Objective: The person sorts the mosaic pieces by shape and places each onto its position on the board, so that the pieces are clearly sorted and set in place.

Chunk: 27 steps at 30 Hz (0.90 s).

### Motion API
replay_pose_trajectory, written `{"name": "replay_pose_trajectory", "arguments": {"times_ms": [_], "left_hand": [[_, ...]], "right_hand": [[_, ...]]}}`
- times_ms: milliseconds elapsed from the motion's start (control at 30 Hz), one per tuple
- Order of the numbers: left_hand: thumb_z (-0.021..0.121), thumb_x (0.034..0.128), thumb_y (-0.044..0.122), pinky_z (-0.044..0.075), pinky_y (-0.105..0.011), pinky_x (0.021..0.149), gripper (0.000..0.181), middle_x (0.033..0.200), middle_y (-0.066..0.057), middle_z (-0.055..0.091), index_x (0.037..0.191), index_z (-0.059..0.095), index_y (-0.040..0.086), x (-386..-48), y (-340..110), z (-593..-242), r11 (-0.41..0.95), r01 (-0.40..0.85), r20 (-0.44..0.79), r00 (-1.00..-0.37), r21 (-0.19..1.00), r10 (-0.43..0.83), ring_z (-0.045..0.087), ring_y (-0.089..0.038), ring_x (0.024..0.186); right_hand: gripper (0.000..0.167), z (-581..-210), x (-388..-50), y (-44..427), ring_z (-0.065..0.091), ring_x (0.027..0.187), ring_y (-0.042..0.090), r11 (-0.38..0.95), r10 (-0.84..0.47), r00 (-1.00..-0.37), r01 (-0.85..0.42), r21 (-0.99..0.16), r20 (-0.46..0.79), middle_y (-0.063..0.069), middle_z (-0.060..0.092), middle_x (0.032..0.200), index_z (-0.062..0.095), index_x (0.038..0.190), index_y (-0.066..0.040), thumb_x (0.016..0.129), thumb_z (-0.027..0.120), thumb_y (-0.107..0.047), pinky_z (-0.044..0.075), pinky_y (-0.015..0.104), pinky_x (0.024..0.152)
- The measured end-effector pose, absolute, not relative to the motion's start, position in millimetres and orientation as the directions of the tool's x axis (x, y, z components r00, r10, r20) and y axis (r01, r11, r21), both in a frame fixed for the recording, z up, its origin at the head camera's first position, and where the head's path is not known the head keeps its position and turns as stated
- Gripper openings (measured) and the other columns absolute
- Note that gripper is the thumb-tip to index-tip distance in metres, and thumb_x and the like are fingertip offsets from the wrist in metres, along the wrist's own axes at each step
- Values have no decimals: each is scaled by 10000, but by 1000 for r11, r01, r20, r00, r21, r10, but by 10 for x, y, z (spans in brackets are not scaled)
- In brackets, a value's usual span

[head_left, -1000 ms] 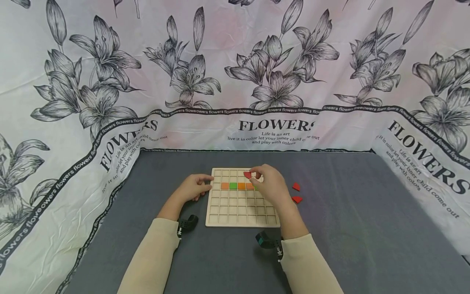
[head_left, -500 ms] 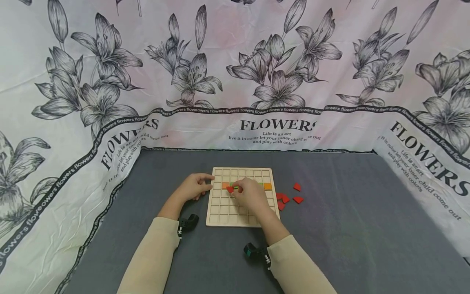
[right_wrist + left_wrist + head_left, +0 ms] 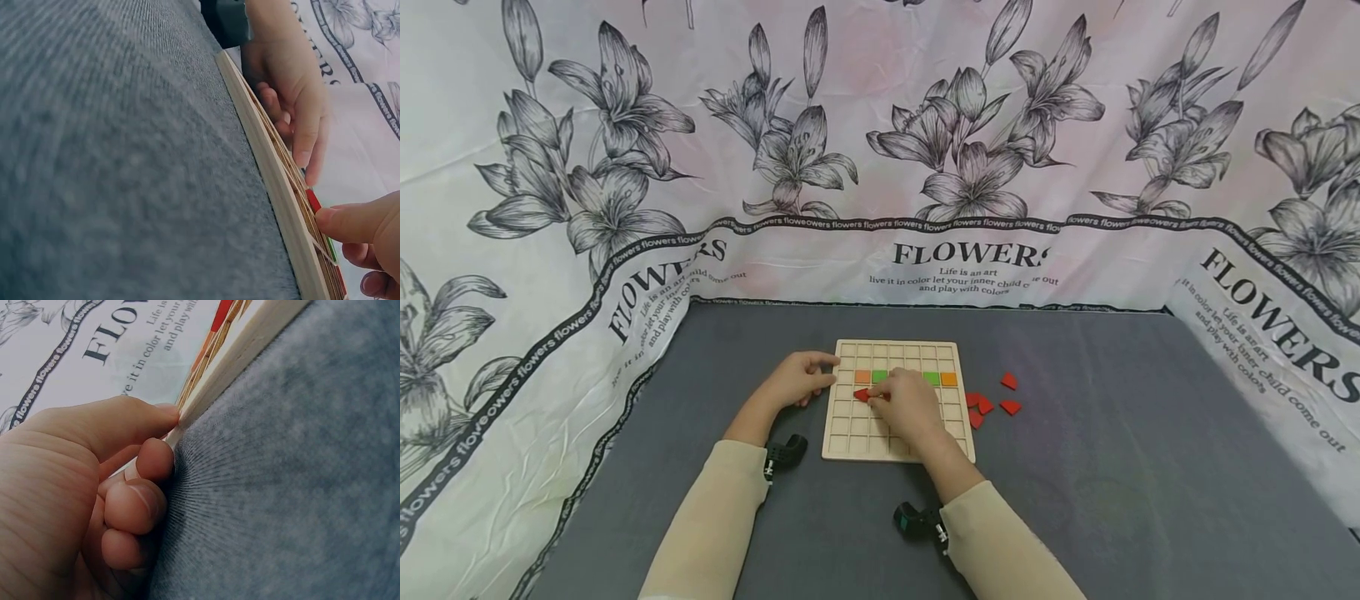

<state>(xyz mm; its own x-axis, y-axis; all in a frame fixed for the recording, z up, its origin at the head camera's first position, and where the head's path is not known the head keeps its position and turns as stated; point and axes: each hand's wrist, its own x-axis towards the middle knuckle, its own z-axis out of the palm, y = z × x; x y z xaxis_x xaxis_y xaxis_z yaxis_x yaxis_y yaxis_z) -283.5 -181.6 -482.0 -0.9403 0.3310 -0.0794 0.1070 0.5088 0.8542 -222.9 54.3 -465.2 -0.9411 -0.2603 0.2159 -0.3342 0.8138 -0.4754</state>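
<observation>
Grey surface (image 3: 1150,450). White cloth (image 3: 820,279) along its far, left and right sides; printed: line-drawn flowers (image 3: 973,179), black lettered band (image 3: 887,225), "FLOWERS" text (image 3: 967,255).

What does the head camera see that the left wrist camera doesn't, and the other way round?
Only head view: the right hand, green tiles, and loose red pieces beside the wooden board.
Only left wrist view: the board's side wall up close beside the left hand.
Both: that left hand, the board, the grey table and flower-printed cloth.
</observation>
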Motion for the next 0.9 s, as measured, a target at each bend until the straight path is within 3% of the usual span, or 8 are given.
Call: {"name": "replay_pose_trajectory", "arguments": {"times_ms": [233, 433, 900], "left_hand": [[719, 993, 211, 430, -314, 435, 397, 666, -78, 608, 1382, 665, 147, -2847, -1815, -4832, 515, 103, -81, -943, 851, 322, 449, -143, 409], [722, 991, 211, 429, -311, 434, 392, 660, -76, 604, 1375, 671, 150, -2842, -1812, -4828, 510, 99, -83, -943, 854, 322, 450, -143, 407], [718, 992, 218, 438, -326, 436, 388, 666, -79, 606, 1370, 673, 141, -2846, -1817, -4829, 514, 118, -69, -942, 850, 330, 457, -154, 411]], "right_hand": [[88, -4680, -2213, 487, 531, 705, 158, 851, -266, -916, -370, -374, 300, -37, 597, 778, 855, 884, -171, 899, 819, -250, 445, 315, 620], [92, -4713, -2139, 394, 595, 732, 178, 890, -215, -918, -325, -321, 334, -20, 639, 823, 843, 856, -174, 891, 831, -259, 504, 327, 631], [81, -4722, -2111, 354, 559, 673, 130, 879, -189, -922, -312, -361, 337, -8, 579, 839, 839, 939, -167, 908, 822, -241, 475, 272, 541]]}}
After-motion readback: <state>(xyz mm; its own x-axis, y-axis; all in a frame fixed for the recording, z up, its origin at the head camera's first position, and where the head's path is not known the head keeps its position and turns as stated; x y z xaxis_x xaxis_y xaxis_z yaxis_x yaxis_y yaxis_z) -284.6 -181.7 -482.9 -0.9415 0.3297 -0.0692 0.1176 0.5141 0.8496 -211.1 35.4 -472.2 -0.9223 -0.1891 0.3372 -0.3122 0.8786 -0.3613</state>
